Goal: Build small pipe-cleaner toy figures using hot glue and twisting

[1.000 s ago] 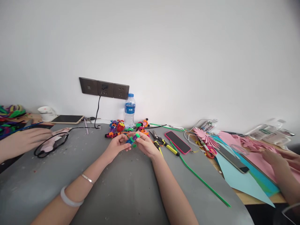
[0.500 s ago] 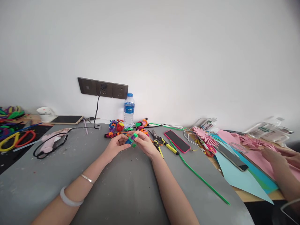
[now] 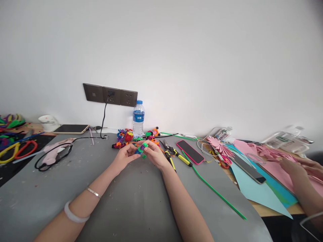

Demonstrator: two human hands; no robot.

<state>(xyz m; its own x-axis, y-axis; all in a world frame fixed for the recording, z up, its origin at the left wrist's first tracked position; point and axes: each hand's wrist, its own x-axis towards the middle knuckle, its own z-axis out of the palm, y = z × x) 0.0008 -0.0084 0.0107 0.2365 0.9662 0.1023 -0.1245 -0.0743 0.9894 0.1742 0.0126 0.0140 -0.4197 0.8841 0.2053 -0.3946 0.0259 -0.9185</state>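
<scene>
Pinching blue-purple-green fuzzy piece [image 3: 142, 148] in fingers of left hand [image 3: 124, 156] and right hand [image 3: 156, 154], over grey surface [image 3: 137, 205]. Lies between both, about equally near; slants lengthwise from left fingers up rightward.

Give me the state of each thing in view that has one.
Craft piece, held by left hand and right hand
Bottle, upright, capped
Plug, plugged in
Pink tool, lying down
Cutters, handles spread
Pink phone, face up, dark
Left phone, face up, dark
Right phone, face up, dark
Green stem, lying, slightly curved
</scene>
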